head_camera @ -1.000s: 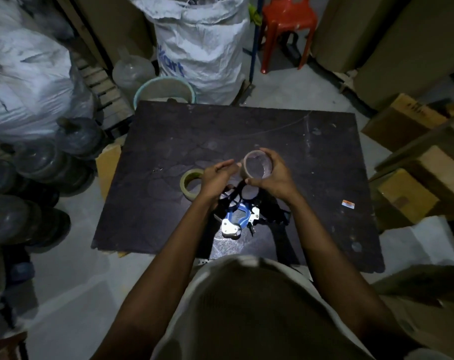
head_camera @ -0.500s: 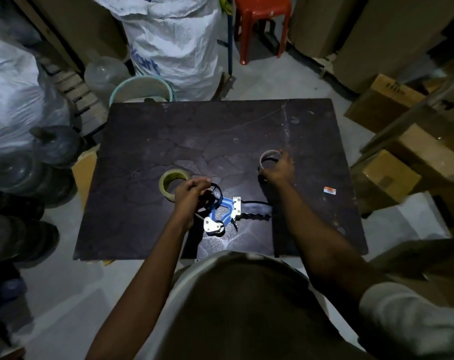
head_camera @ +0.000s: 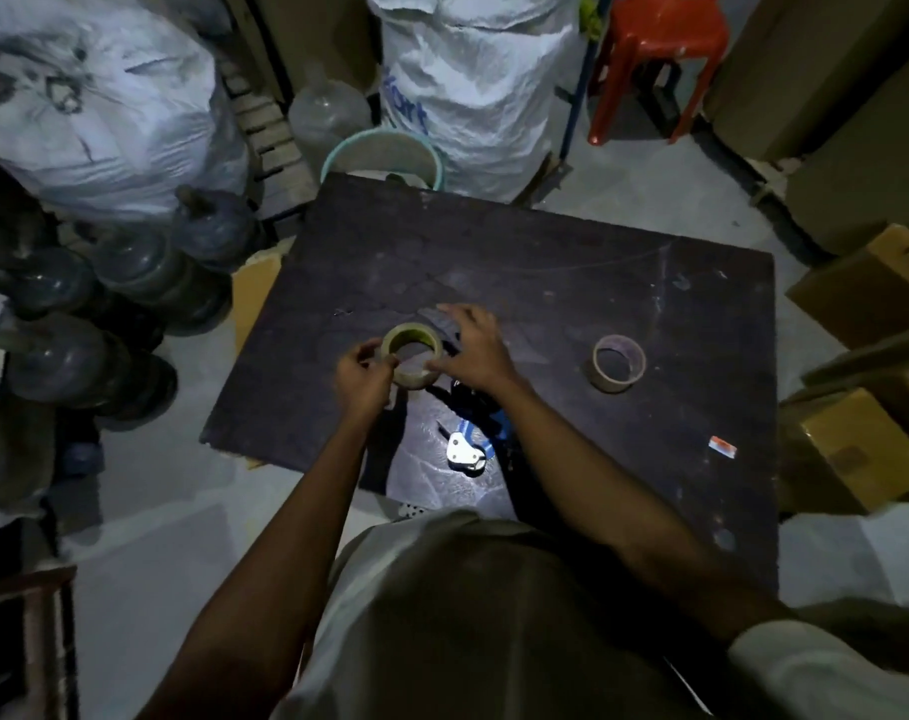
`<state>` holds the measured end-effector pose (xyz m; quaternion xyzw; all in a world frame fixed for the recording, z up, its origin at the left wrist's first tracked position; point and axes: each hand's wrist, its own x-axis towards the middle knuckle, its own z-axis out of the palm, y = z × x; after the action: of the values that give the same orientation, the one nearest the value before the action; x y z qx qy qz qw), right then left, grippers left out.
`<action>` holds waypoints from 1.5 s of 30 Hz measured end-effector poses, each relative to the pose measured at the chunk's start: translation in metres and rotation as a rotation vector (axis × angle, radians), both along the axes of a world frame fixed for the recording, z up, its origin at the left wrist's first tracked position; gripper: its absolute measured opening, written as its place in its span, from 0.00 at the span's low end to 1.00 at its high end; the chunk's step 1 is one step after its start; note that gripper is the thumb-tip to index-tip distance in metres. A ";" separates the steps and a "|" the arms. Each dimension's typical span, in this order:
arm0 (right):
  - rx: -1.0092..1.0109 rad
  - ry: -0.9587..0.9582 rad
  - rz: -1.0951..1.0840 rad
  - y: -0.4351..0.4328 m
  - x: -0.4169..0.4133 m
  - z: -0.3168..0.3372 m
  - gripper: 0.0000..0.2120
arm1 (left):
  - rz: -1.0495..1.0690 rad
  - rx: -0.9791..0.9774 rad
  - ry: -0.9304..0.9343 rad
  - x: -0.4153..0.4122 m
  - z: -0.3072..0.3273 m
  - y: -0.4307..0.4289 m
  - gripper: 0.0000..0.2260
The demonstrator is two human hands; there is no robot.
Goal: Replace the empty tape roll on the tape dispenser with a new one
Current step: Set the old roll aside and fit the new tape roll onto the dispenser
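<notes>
A new yellowish tape roll (head_camera: 413,374) is held between both hands just above the dark table (head_camera: 572,283). My left hand (head_camera: 363,374) pinches its left rim and my right hand (head_camera: 470,343) grips its right side. The empty cardboard core (head_camera: 618,363) lies on the table to the right, apart from both hands. The blue and white tape dispenser (head_camera: 468,445) lies on the table below the roll, partly hidden under my right forearm.
White sacks (head_camera: 473,80) and a teal bucket (head_camera: 382,153) stand behind the table. Large water bottles (head_camera: 73,324) crowd the floor at left. Cardboard boxes (head_camera: 857,439) sit at right, and a red plastic chair (head_camera: 660,49) stands at the back.
My right hand let go of the empty core on the table's right side and moved left. My left hand left the dispenser, and both hands now hold the new roll.
</notes>
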<state>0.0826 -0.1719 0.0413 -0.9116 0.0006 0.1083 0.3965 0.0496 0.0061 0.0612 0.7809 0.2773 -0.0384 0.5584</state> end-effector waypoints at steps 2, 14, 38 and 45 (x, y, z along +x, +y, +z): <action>-0.006 0.085 0.101 0.024 0.001 -0.009 0.49 | -0.043 0.055 0.003 0.005 0.002 0.009 0.18; -0.265 0.112 0.127 0.061 0.007 -0.021 0.28 | -0.027 -0.184 0.104 0.001 -0.006 0.049 0.12; 0.683 0.337 -0.589 -0.035 -0.011 0.098 0.11 | -0.389 -0.556 0.158 0.040 0.031 -0.048 0.05; 0.434 0.288 -0.505 -0.043 -0.021 0.080 0.10 | -0.426 -0.499 0.247 0.029 0.021 -0.054 0.03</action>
<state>0.0621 -0.2146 0.1213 -0.7528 0.2586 0.1319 0.5908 0.0781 -0.0479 0.0819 0.6501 0.1558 -0.3149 0.6737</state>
